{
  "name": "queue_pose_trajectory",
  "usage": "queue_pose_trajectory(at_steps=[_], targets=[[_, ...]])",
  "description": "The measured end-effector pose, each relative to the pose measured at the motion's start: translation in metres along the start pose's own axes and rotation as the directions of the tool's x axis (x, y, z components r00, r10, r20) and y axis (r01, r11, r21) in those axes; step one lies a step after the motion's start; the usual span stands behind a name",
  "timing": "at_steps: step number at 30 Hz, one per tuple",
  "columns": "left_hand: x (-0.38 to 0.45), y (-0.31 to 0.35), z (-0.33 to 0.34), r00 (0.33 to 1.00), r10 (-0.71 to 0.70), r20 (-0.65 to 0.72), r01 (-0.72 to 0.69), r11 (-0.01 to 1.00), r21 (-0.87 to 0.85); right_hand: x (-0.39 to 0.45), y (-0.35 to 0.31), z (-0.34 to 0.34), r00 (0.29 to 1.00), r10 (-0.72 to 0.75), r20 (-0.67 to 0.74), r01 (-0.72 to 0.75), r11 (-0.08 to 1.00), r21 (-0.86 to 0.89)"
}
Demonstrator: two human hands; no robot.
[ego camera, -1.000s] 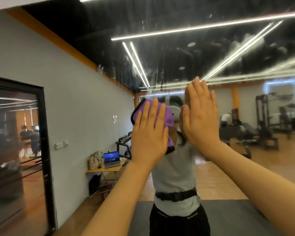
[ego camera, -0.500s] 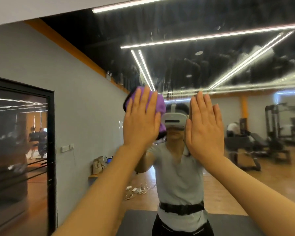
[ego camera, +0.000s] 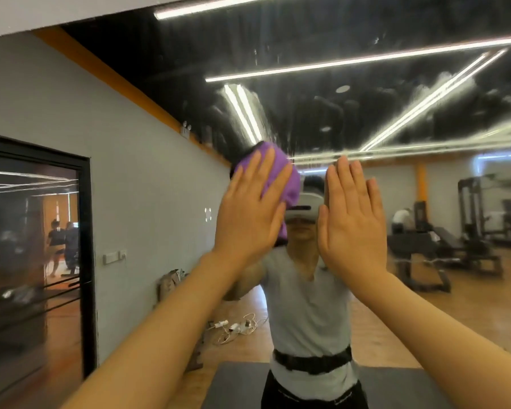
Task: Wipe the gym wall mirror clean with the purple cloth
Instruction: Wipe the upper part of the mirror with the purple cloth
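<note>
Left hand [ego camera: 250, 218], fingers flat, presses our purple cloth [ego camera: 281, 180] on mirror [ego camera: 366, 113]; right hand [ego camera: 353, 224] at 3 o'clock, fingers straight.

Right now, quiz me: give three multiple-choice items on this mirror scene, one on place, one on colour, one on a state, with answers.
1. Where is the cloth?
A. under the left hand
B. under the right hand
C. on the floor

2. What colour is the cloth?
A. green
B. white
C. purple

3. How are the right hand's fingers?
A. curled in a fist
B. straight, flat toward the mirror
C. pinching the cloth

Answers: 1 A, the cloth shows above and beside the left fingers; 2 C, it is plainly purple; 3 B, the right hand is flat and holds nothing.
</note>
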State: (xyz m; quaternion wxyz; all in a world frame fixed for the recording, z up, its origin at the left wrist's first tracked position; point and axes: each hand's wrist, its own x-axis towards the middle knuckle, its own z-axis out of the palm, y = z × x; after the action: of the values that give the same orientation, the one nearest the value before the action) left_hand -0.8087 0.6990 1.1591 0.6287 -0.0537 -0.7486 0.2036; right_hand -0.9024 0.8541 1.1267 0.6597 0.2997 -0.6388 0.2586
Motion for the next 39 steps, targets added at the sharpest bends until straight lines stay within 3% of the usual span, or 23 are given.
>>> queue_pose_trajectory(at_steps=[5,11,13,20,24,31,34,39], targets=[[-0.079,-0.002,-0.004,0.980,0.154,0.129,-0.158,0.987,0.021,0.000,-0.001,0.000,1.000,0.011,0.003,-0.011,1.000,0.001],[-0.001,0.000,-0.011,0.994,-0.107,0.013,0.107,0.994,0.020,-0.001,0.000,0.001,1.000,0.015,-0.013,-0.015,1.000,0.000],[0.004,0.003,-0.010,0.992,-0.125,-0.018,0.126,0.992,0.013,-0.001,0.000,0.002,1.000,0.012,-0.011,-0.012,1.000,0.001],[-0.123,0.037,-0.006,0.992,0.035,0.119,-0.035,0.999,-0.003,-0.002,0.000,-0.001,0.999,0.023,0.029,-0.024,1.000,0.006],[-0.134,0.034,-0.007,0.987,0.072,0.144,-0.077,0.997,0.030,-0.001,-0.001,-0.002,0.999,0.032,0.043,-0.032,0.999,0.002],[-0.038,0.020,-0.012,0.989,-0.145,0.021,0.146,0.988,-0.051,-0.001,-0.002,-0.002,1.000,0.020,0.006,-0.020,1.000,0.000],[-0.019,0.021,-0.015,0.974,-0.221,0.043,0.224,0.970,-0.090,0.000,-0.002,-0.001,1.000,0.018,0.004,-0.018,1.000,-0.012],[-0.062,0.034,-0.021,0.978,-0.185,0.095,0.183,0.983,0.023,0.000,0.000,-0.001,1.000,0.023,0.012,-0.023,1.000,-0.010]])
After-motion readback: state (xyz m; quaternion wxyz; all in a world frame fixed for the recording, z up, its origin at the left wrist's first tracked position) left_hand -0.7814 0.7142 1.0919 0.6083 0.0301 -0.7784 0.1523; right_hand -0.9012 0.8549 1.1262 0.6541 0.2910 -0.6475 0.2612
